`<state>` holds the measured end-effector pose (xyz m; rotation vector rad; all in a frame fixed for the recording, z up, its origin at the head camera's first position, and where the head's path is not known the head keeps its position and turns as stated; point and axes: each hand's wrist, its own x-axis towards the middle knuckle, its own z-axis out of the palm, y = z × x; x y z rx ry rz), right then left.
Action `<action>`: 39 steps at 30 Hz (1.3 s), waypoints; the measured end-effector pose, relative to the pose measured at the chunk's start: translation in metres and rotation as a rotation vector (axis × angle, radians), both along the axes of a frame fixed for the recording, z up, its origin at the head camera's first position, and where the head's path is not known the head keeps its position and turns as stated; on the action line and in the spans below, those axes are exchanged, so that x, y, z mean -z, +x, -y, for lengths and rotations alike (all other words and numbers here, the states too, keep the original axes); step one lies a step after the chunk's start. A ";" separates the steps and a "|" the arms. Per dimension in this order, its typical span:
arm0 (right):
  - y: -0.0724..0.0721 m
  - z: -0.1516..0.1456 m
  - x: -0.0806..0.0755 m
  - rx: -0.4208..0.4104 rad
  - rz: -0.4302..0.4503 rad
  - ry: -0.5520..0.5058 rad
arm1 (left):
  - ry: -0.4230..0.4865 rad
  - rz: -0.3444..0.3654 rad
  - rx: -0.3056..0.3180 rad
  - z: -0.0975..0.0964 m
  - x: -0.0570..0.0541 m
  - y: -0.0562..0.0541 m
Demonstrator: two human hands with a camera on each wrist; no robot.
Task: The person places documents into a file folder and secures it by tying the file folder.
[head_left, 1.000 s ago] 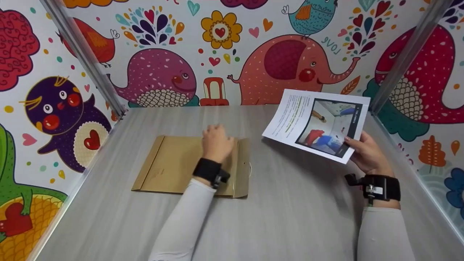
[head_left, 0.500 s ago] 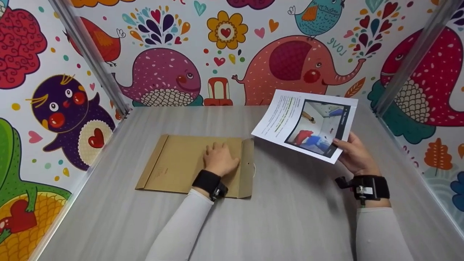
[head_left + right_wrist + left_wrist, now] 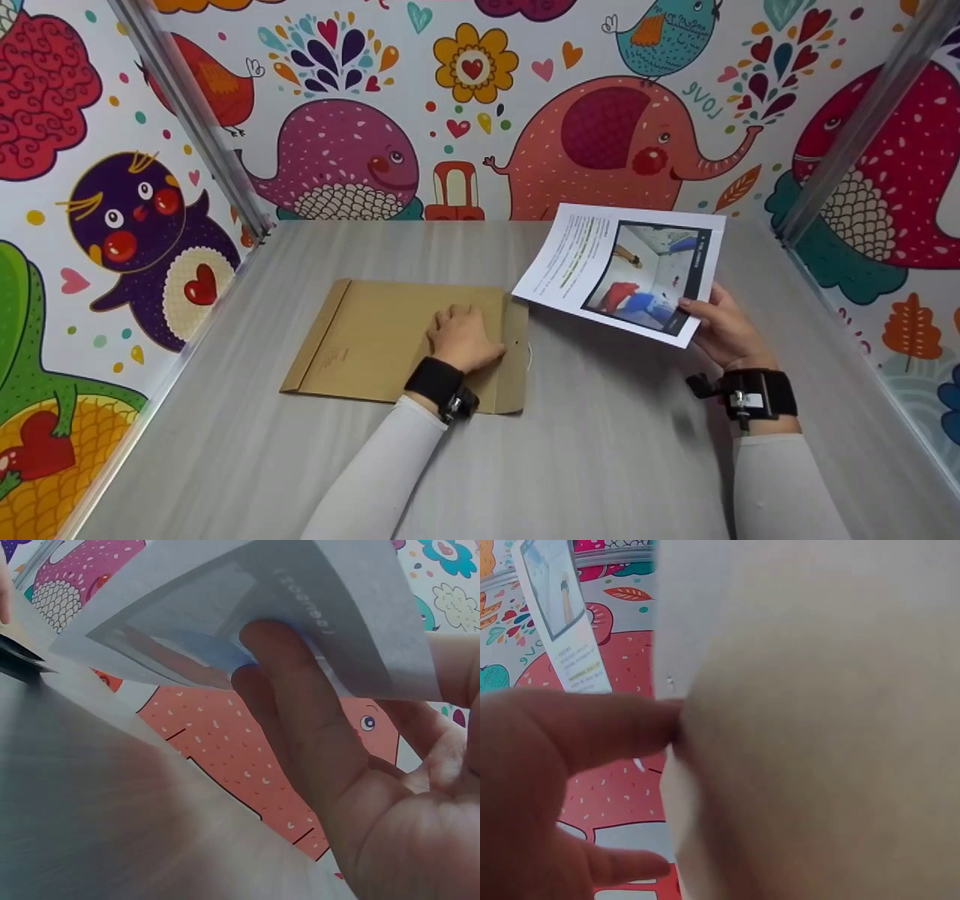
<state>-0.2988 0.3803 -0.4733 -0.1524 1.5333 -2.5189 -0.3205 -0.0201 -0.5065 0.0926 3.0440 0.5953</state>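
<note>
A flat brown paper envelope (image 3: 382, 330) lies on the table, its flap (image 3: 513, 360) folded out at the right with a pale string beside it. My left hand (image 3: 465, 341) rests on the envelope near that flap, fingers slightly bent. In the left wrist view the envelope (image 3: 817, 742) fills the right side, and a fingertip of the left hand (image 3: 532, 780) touches it. To the right, my right hand (image 3: 724, 326) pinches a printed sheet (image 3: 622, 274) by its edge, thumb above and fingers underneath. The sheet (image 3: 300, 600) carries a photo and text and hangs tilted over the table.
The grey wood-grain table (image 3: 600, 465) extends around the envelope. Patterned walls with cartoon animals (image 3: 600, 150) enclose its back and sides, with metal posts (image 3: 191, 124) at the corners.
My left hand has come down onto the envelope and shifted slightly toward its flap. The right hand has brought the sheet left, closer to the envelope, and a little lower.
</note>
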 end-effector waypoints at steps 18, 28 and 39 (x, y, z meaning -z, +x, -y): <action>-0.002 0.010 0.000 -0.051 0.008 -0.034 | 0.129 -0.174 0.116 -0.009 -0.009 -0.006; -0.001 0.009 0.003 -0.052 -0.010 0.017 | 0.193 -0.229 0.023 -0.013 -0.024 -0.027; 0.002 0.006 0.001 -0.164 0.021 0.110 | 0.310 -0.241 -0.025 0.000 -0.044 -0.028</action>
